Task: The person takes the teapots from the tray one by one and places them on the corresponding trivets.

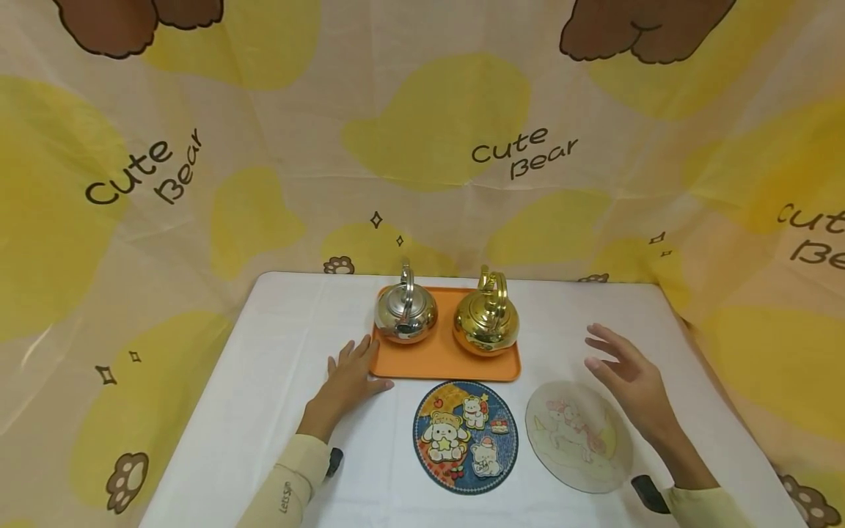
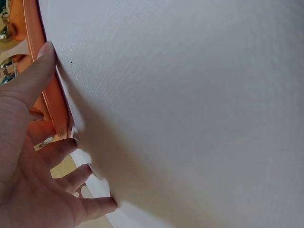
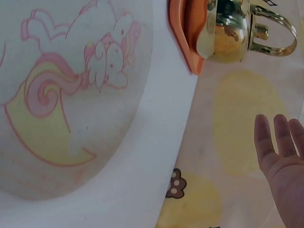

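Note:
An orange tray [image 1: 422, 364] carries a silver kettle [image 1: 403, 328] on its left and a gold kettle [image 1: 485, 334] on its right. At the tray's left front corner is my left hand [image 1: 348, 380], fingers spread, with thumb and fingertips right at the rim. The left wrist view shows its thumb lying along the orange edge, other fingertips near the white tabletop. My right hand [image 1: 630, 385] is held to the right of the tray, apart from it and holding nothing. Its fingers are loosely extended in the right wrist view, beyond the gold kettle's handle.
In front of the tray lies a round blue mat [image 1: 467, 469] with cartoon bears. A pale round mat [image 1: 574, 458] with a unicorn drawing lies beside it, close to the right hand. Behind the white table [image 1: 304, 315] hangs a yellow patterned cloth [image 1: 436, 110].

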`<action>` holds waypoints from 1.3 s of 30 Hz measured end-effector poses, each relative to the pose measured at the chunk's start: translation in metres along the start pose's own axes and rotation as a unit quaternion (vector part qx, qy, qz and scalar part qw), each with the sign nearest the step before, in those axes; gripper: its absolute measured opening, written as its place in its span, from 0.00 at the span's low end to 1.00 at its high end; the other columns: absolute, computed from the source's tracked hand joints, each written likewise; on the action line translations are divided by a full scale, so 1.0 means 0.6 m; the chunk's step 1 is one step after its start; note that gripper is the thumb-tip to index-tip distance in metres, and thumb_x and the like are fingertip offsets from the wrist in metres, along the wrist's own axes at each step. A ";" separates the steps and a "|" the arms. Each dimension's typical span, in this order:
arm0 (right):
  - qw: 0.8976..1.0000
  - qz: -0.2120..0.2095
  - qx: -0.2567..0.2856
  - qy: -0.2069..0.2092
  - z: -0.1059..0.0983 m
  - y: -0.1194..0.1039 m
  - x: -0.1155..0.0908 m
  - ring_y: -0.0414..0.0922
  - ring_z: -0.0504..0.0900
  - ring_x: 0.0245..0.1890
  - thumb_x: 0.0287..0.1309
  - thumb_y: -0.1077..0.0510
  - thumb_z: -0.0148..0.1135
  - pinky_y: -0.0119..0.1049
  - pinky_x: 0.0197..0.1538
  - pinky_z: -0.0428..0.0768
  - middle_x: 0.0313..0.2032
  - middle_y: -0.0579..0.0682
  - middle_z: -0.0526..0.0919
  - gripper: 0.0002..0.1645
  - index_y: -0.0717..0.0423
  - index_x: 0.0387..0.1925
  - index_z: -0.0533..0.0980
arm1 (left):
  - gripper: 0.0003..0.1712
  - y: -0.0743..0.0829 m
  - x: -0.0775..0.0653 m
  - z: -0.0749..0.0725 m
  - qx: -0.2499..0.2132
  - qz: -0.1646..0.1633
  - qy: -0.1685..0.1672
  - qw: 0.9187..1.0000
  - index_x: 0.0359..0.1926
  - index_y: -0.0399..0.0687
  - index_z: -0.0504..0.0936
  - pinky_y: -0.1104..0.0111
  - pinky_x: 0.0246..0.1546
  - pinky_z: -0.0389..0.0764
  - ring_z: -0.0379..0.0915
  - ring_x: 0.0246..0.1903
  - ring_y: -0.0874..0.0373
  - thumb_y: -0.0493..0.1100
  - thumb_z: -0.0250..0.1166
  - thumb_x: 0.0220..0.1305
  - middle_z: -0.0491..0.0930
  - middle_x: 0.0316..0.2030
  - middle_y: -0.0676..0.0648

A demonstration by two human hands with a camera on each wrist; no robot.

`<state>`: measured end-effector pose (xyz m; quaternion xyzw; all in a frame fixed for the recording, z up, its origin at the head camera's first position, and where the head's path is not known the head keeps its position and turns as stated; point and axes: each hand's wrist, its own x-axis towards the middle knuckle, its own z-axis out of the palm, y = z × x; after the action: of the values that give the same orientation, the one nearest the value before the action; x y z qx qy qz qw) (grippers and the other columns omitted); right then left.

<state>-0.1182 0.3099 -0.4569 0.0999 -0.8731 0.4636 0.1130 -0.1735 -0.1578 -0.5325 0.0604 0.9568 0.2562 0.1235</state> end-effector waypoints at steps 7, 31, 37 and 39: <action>0.999 -0.006 0.029 -0.015 0.026 -0.006 0.002 0.24 0.77 0.61 0.74 0.63 0.63 0.16 0.57 0.76 0.74 0.56 0.74 0.35 0.48 0.78 0.68 | 0.56 0.000 0.001 0.002 0.001 -0.002 0.000 1.000 0.84 0.44 0.56 0.27 0.76 0.38 0.39 0.83 0.31 0.59 0.74 0.66 0.49 0.84 0.38; 0.996 0.016 0.075 -0.035 0.101 -0.024 -0.001 0.29 0.78 0.64 0.75 0.60 0.63 0.21 0.57 0.80 0.73 0.55 0.75 0.33 0.50 0.77 0.70 | 0.56 0.006 0.000 0.002 0.004 -0.012 -0.001 1.000 0.84 0.45 0.57 0.28 0.76 0.38 0.39 0.83 0.31 0.59 0.74 0.66 0.50 0.84 0.39; 0.995 0.026 0.088 -0.044 0.114 -0.026 0.000 0.32 0.78 0.65 0.76 0.58 0.63 0.23 0.59 0.79 0.73 0.52 0.75 0.32 0.44 0.77 0.70 | 0.56 0.005 -0.001 0.002 0.009 -0.015 -0.002 1.000 0.84 0.46 0.56 0.28 0.76 0.38 0.39 0.83 0.32 0.60 0.74 0.65 0.50 0.84 0.39; 0.994 0.026 0.091 -0.049 0.119 -0.027 0.000 0.36 0.79 0.65 0.76 0.58 0.62 0.24 0.59 0.80 0.72 0.52 0.76 0.31 0.46 0.77 0.70 | 0.56 0.005 -0.002 0.003 0.006 -0.014 -0.001 1.000 0.84 0.46 0.56 0.27 0.76 0.38 0.39 0.83 0.32 0.59 0.74 0.65 0.50 0.84 0.39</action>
<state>-0.1213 0.2418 -0.4831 0.1096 -0.8342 0.5383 0.0485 -0.1718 -0.1547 -0.5323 0.0478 0.9588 0.2491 0.1279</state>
